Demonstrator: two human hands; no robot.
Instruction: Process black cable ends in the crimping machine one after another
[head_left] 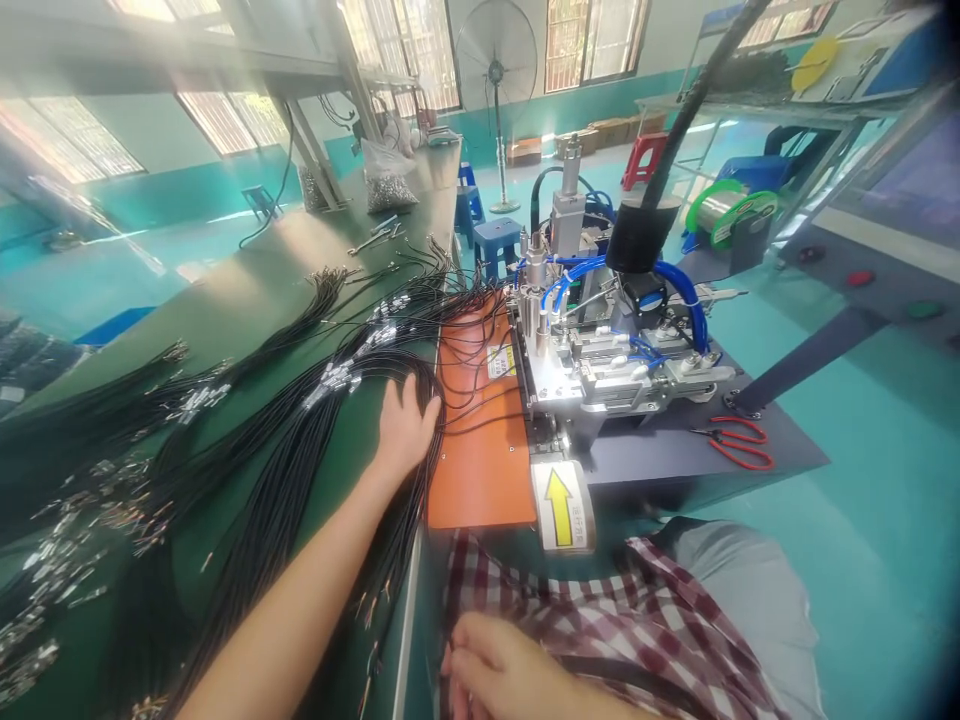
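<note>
My left hand [407,428] reaches over the green bench and rests at the curved edge of a bundle of black cables [300,455]. Its fingers are spread, and no cable shows gripped between them. Several loose cables run from the bundle across an orange plate [480,475] towards a metal machine [592,370] with blue air hoses. My right hand [499,662] is low in front of my checked clothing, its fingers curled together. Whatever those fingers hold, if anything, is hidden. Shiny metal ends and white tags show along the bundles.
More cable bundles [195,400] lie across the green bench [217,265], with a bag of small parts [388,180] farther back. Red-handled pliers [739,440] lie on the machine's base. A wire spool [731,213], stools [496,245] and a standing fan [496,75] are beyond.
</note>
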